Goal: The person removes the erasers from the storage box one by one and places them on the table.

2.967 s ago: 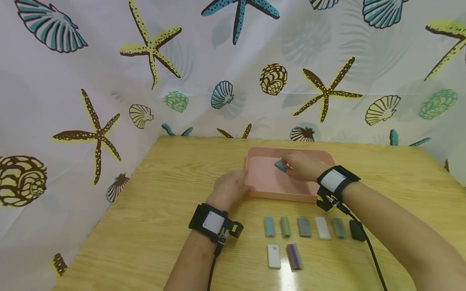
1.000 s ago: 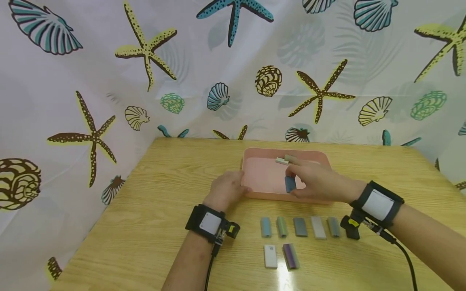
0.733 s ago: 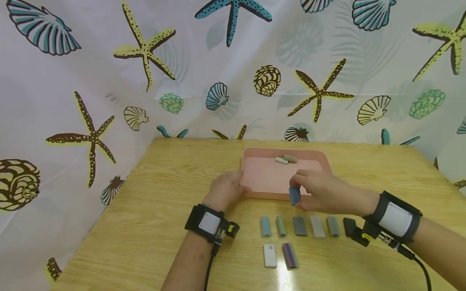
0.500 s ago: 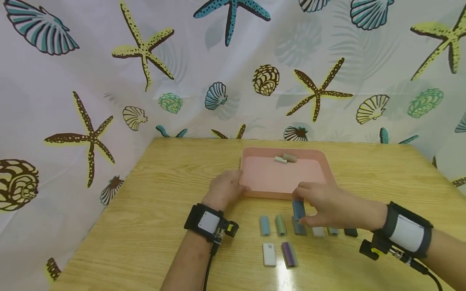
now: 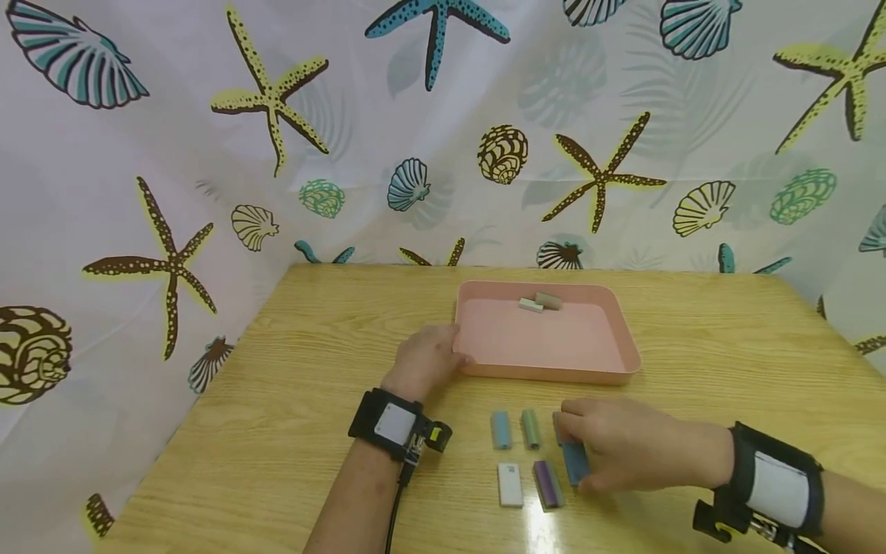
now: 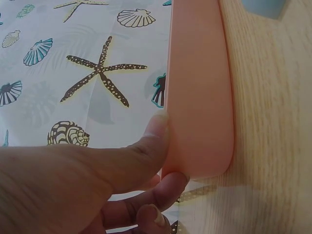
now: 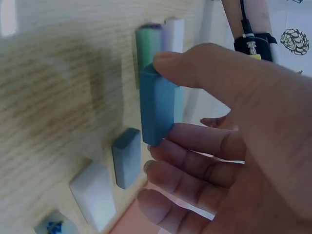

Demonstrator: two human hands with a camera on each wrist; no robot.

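Observation:
My right hand (image 5: 633, 446) pinches a blue eraser (image 5: 575, 464) by its ends, between thumb and fingers, low at the right end of the front row. In the right wrist view the blue eraser (image 7: 157, 108) stands close to the other erasers; I cannot tell whether it touches the table. My left hand (image 5: 425, 360) grips the left front corner of a pink tray (image 5: 547, 372). The left wrist view has thumb and fingers on the tray wall (image 6: 200, 92). Inside the tray, a small white eraser (image 5: 531, 305) touches a tan one (image 5: 549, 301).
On the table lie a light blue eraser (image 5: 501, 430), a green one (image 5: 531, 428), a white one (image 5: 510, 485) and a purple one (image 5: 547, 485). Beneath the right hand are a grey eraser (image 7: 126, 158) and a white one (image 7: 95, 195). A patterned curtain (image 5: 388, 115) hangs behind.
My right hand has carried the blue eraser out of the tray, toward me and down to the front row. The left hand has kept its grip on the tray corner.

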